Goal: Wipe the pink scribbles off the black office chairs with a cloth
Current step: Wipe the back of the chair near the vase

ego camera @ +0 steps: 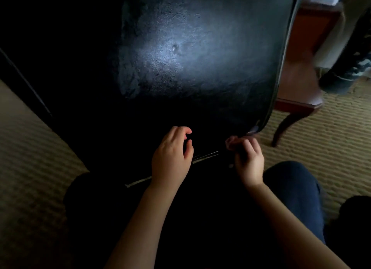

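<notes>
The black chair [200, 57] fills the upper view, its left half lost in shadow and its top cut off. A glare patch whitens the middle. The right hand [249, 164] has its fingers [248, 146] curled round a bunched pinkish cloth [230, 143], just below the chair's lower right corner. A pink smear [253, 129] on that corner is perhaps scribble. The left hand [170, 156] rests on the dark surface, fingers loosely curled, holding nothing visible. Carpet [331, 132] lies around.
</notes>
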Tool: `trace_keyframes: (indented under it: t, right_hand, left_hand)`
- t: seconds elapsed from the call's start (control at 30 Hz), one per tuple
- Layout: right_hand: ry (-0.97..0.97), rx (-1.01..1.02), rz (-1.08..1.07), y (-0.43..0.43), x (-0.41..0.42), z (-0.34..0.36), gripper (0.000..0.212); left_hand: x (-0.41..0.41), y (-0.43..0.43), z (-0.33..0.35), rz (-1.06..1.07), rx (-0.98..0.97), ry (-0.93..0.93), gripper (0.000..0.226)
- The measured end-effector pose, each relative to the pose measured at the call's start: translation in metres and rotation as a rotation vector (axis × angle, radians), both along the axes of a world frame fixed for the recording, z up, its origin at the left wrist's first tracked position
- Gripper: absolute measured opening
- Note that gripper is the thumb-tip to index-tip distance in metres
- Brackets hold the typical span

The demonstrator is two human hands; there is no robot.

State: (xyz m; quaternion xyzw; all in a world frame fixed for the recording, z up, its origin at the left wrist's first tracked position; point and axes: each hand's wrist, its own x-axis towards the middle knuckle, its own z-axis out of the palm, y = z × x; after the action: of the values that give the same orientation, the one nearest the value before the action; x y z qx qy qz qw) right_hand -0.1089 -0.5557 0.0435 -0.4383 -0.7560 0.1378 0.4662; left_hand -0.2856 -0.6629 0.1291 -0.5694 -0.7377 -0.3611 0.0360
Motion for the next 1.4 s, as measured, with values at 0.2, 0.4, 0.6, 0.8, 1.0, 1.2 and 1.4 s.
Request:
trace_keyframes:
  t: [0.2, 0.4, 0.6, 0.8, 1.0, 1.2, 1.4]
  right_hand:
    - [0.235, 0.101, 0.087, 0.032, -0.037, 0.045, 0.014]
    - [0.18, -0.109, 0.296, 0.02, -0.066, 0.008, 0.016]
    - [0.21, -0.167, 0.321, 0.044, -0.061, 0.021, 0.018]
    - [0.196, -0.131, 0.417, 0.038, -0.074, 0.038, 0.022]
    - [0.117, -0.302, 0.512, 0.019, -0.061, -0.005, 0.024]
    - [0.321, -0.114, 0.198, 0.047, -0.056, 0.052, 0.014]
    - [0.104, -0.217, 0.234, 0.027, -0.034, 0.003, 0.02]
  left_hand:
    - [-0.003, -0.037, -0.003, 0.261, -0.018, 0.023, 0.018]
    - [0.006, -0.062, -0.006, 0.445, 0.009, 0.018, 0.019]
    - [0.014, -0.076, -0.001, 0.555, -0.016, 0.044, 0.019]
    - [0.024, -0.079, 0.002, 0.612, -0.068, 0.042, 0.019]
    - [0.021, -0.082, -0.001, 0.537, -0.055, 0.03, 0.018]
    - [0.02, -0.066, -0.003, 0.425, -0.066, 0.04, 0.018]
    - [0.011, -0.045, -0.001, 0.311, -0.067, 0.055, 0.016]
